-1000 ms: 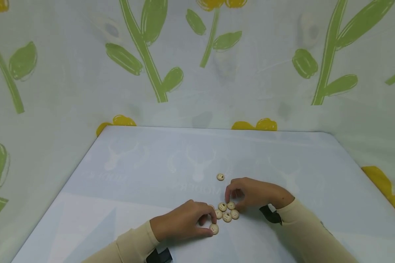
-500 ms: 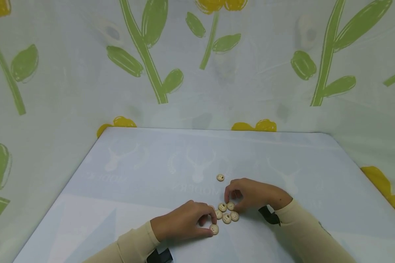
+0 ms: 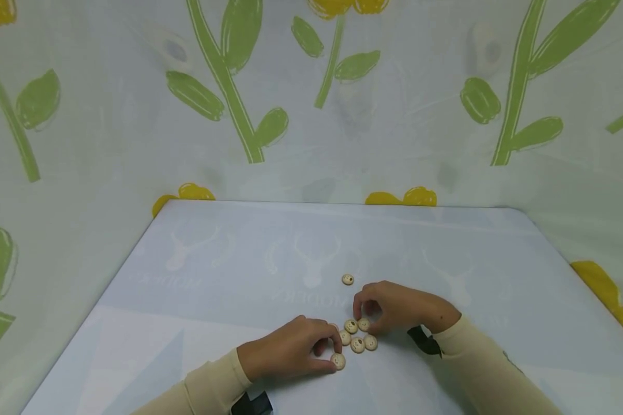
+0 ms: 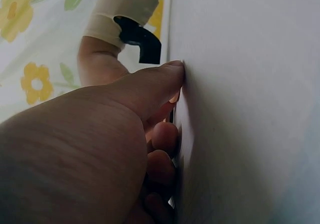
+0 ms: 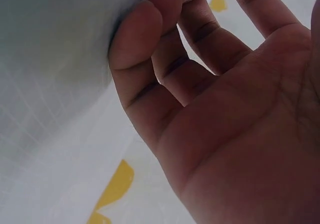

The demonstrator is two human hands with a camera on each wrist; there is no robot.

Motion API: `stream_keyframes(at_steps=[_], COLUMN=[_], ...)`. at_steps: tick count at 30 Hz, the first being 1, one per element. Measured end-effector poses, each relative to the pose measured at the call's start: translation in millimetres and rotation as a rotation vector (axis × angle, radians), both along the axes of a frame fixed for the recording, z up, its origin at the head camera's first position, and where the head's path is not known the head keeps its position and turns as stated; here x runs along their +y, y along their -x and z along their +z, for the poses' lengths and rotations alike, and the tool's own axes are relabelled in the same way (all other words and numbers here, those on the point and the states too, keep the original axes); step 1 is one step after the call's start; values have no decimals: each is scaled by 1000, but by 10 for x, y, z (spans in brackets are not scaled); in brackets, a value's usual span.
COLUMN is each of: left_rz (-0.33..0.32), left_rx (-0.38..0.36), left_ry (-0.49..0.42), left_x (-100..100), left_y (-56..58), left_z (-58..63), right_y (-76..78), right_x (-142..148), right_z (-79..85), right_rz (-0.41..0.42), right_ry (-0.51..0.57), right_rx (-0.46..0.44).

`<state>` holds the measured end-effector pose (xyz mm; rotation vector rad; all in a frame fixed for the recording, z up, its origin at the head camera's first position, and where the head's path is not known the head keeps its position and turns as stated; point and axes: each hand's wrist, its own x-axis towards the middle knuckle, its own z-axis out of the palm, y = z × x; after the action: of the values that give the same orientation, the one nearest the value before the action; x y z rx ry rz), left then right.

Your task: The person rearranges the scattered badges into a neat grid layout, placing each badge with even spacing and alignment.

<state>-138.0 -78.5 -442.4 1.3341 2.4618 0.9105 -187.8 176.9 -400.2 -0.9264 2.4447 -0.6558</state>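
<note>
I see a person's left hand pinching a small, round, cream disc with dark marks, the right hand pinching a matching disc, more such discs clustered between the hands on the pale worktop, and a lone disc lying beyond them.

Sleeved forearms angled inward, left grip pinching, right grip arched, curled

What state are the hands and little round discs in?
Left hand: curled, pinching.
Right hand: curled, pinching.
Left hand's disc: held between thumb and finger.
Right hand's disc: held between thumb and finger.
Far disc: lying alone, markings up.
Other discs: lying grouped, one partly hidden.
</note>
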Motion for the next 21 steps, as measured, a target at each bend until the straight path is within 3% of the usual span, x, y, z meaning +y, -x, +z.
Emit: stream_keyframes(at_steps=[21], left_rz=[9], left_rx=[-5], left_ry=[11], left_x=[13], left_y=[-31], left_z=[26], right_y=[9], right_x=[-13], right_z=[-18], right_rz=[8], right_ry=[-12], right_rx=[41])
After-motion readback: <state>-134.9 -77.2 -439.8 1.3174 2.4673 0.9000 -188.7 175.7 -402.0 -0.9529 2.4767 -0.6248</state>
